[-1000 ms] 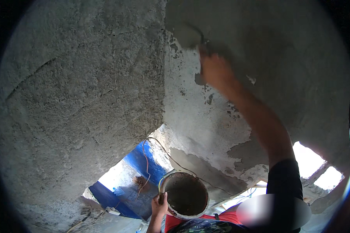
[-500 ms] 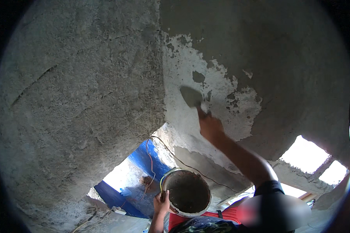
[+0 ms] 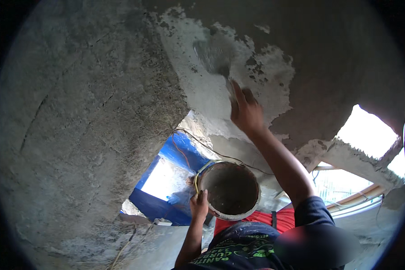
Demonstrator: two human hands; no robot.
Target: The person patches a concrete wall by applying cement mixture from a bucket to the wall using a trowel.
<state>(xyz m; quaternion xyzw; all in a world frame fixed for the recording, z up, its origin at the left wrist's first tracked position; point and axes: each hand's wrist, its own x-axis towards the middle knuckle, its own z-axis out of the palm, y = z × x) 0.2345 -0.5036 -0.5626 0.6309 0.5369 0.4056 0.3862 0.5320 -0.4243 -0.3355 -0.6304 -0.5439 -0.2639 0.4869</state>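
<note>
Trowel [image 3: 213, 56] blade lies flat against the rough concrete wall [image 3: 90, 126], high up on a pale patch of fresh plaster [image 3: 211, 99] that spreads across the corner where two wall faces meet. The right hand [image 3: 246, 112] is closed around the trowel's handle just below the blade, arm stretched up from the lower right. The left hand [image 3: 199, 204] grips the rim of a round bucket [image 3: 229, 191], fingers hooked over its near edge; the bucket is tilted so its dark, mortar-coated inside faces the camera. The two hands are well apart, the bucket held low near the chest and the trowel far above it. Behind the bucket a blue sheet [image 3: 166, 204] frames a bright opening, and thin wires [image 3: 211, 148] trail across the wall's lower edge. Another bright opening [image 3: 364, 135] shows at right.
</note>
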